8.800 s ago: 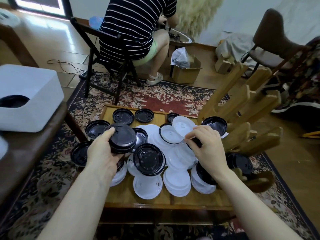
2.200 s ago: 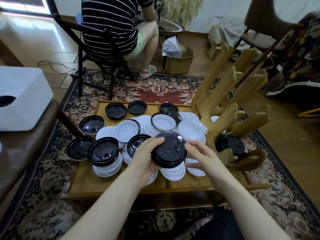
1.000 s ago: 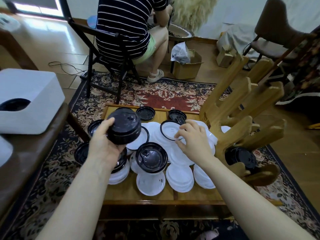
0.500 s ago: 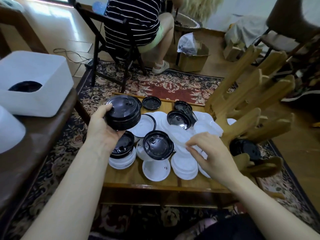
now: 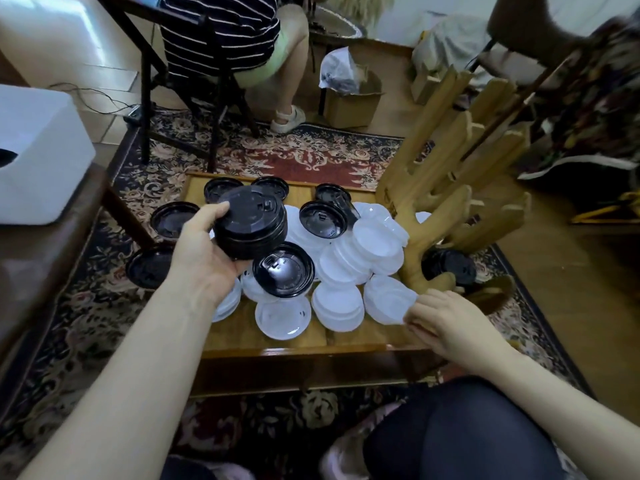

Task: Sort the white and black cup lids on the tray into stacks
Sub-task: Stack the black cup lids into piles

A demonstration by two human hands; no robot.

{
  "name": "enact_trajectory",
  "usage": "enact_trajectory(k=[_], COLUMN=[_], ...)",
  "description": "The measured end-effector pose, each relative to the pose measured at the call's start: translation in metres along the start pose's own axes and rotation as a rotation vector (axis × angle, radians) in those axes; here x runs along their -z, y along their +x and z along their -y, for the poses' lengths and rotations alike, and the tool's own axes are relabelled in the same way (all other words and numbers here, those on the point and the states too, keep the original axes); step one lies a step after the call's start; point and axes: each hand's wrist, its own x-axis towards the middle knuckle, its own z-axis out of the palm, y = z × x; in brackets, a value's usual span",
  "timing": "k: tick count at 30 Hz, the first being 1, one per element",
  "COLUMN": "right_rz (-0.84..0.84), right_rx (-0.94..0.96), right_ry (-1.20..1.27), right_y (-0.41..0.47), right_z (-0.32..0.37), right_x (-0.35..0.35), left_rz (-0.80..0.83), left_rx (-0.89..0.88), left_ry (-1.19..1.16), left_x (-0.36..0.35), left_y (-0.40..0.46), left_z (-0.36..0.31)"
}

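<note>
Left hand [image 5: 199,254]: I see it gripping a stack of black lids [image 5: 251,226], raised over the tray [image 5: 346,337] | Right hand [image 5: 446,320]: fingertips pinch the edge of a white lid [image 5: 388,299] at the tray's near right | Tray: loose white lids [image 5: 363,251] centre; a black lid [image 5: 284,273] beside the held stack; wooden rack [image 5: 446,188] right.

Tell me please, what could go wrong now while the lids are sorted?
The tall stack of black lids in the left hand could slip apart. The right hand at a white lid might knock the wooden rack. Black lids lying on white piles could slide off.
</note>
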Motion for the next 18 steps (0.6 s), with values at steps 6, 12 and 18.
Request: enact_trajectory(k=[6, 12, 18], right_rz=[-0.067, -0.076, -0.195], right_rx=[-0.141, -0.191, -0.29], right_ry=[-0.096, -0.102, 0.097], right_y=[0.009, 0.021, 0.066], right_z=[-0.013, -0.018, -0.02], right_x=[-0.017, -0.023, -0.022], left_rz=[0.016, 0.012, 0.027], left_rx=[0.005, -0.018, -0.008], left_ry=[0.065, 0.107, 0.116], left_x=[-0.007, -0.01, -0.012], left_y=[-0.001, 0.0, 0.003], left_z=[0.016, 0.023, 0.024])
